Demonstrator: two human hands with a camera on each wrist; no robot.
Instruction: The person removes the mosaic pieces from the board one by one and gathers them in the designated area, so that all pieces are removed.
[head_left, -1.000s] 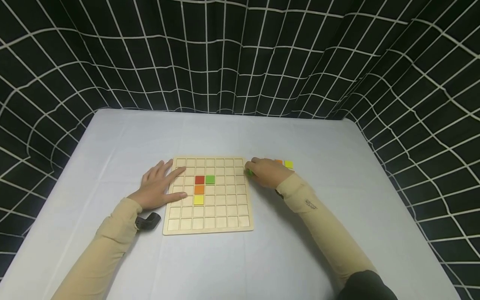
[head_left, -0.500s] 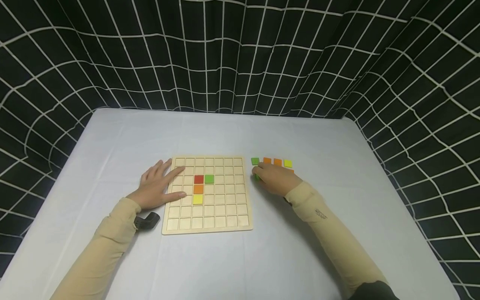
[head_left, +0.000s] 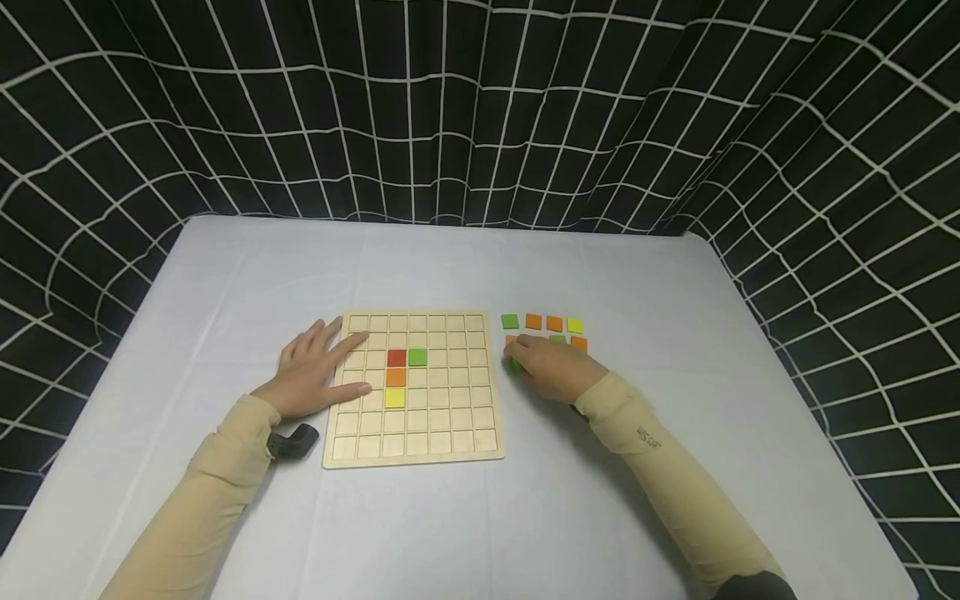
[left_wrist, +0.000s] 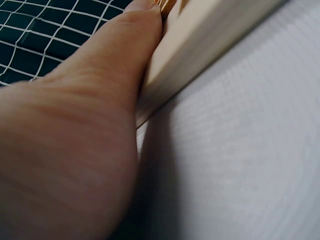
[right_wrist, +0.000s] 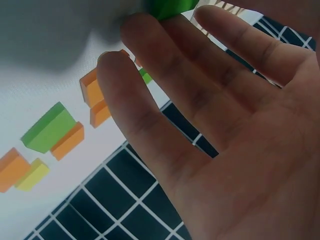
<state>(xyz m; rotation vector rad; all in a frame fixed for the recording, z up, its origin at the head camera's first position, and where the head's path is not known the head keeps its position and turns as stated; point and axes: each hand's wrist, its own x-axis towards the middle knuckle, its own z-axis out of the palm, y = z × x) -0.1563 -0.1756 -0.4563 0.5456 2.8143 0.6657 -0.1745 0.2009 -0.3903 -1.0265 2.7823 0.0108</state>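
Note:
My left hand (head_left: 303,379) rests with spread fingers over the left edge of a wooden grid board (head_left: 442,417); thumb and index finger lie on its squares. On the board sit a red tile (head_left: 397,358), a green tile (head_left: 417,357) to its right, an orange tile (head_left: 396,377) below the red one and a yellow tile (head_left: 394,398) below that. Just right of the board, my right hand (head_left: 555,367) holds another green tile (head_left: 514,366) at its fingertips, low over the table. In the right wrist view this held tile (right_wrist: 172,7) shows only partly.
Beyond the right hand, loose tiles lie in two rows: a green one (head_left: 510,321), orange ones (head_left: 533,321) and a yellow one (head_left: 575,325) at the back, with others partly hidden behind the hand. White cloth (head_left: 420,533) covers the table; a dark checked curtain (head_left: 450,108) hangs behind.
My right hand has moved right and toward me with the green tile, away from the board's right edge, uncovering more loose tiles. My left hand stays on the board.

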